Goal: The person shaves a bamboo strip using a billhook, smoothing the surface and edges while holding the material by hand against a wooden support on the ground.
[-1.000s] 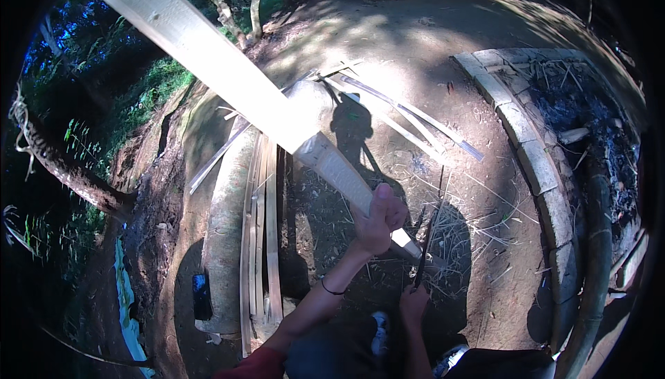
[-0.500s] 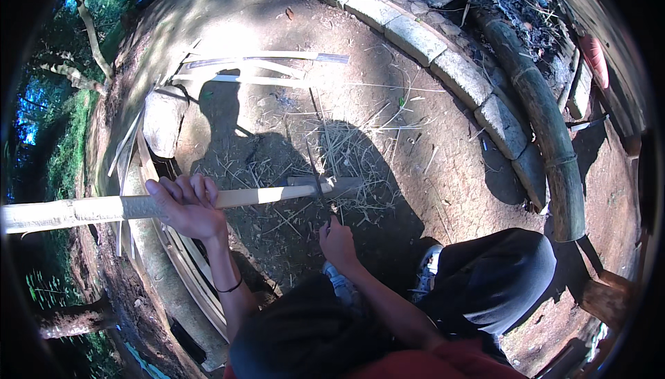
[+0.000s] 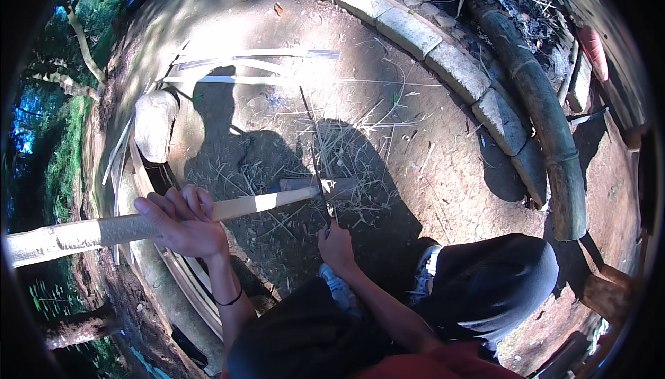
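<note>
My left hand [image 3: 185, 225] is wrapped around a pale split bamboo pole [image 3: 90, 236], which runs from the left rim toward the middle and narrows to its far end. My right hand [image 3: 337, 247] grips the handle of a long, thin, dark-bladed knife [image 3: 311, 127]. The blade points away from me and crosses the pole's narrow end, touching or very close to it. Beneath that end lies a flat wooden block [image 3: 341, 188] on the ground. Thin bamboo shavings [image 3: 339, 145] are scattered around the block.
Several split bamboo strips [image 3: 253, 80] lie farther off, by a pale stone [image 3: 154, 125]. A curved stone kerb [image 3: 457, 71] and a thick bamboo trunk [image 3: 540, 102] stand at the right, beside ash. At the left, a long log [image 3: 156, 278] lies near my arm.
The outer end of the bamboo pole has dropped, so the pole slopes more, and my left hand is slightly lower. The knife's tip has swung left and away across the pole.
</note>
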A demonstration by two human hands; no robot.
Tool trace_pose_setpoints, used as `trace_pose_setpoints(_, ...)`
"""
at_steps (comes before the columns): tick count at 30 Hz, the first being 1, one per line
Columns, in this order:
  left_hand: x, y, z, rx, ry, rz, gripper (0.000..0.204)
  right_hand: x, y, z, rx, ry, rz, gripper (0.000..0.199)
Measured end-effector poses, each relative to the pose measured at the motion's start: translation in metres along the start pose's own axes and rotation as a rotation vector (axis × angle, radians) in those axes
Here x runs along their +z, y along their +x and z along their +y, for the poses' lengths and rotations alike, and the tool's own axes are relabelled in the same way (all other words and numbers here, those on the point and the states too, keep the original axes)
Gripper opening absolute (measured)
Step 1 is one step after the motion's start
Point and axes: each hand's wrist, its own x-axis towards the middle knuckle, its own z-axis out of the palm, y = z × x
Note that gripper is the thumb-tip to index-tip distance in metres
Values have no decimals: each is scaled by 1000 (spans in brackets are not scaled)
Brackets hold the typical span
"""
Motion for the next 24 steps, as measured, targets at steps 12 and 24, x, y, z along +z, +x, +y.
trace_pose_setpoints(12,-9,2,1,-107,-78,69,47,11,11,23,19,-120,8,25)
trace_pose_setpoints(24,-45,33,-8,-174,-102,-88,44,-14,-4,-3,-51,83,32,22)
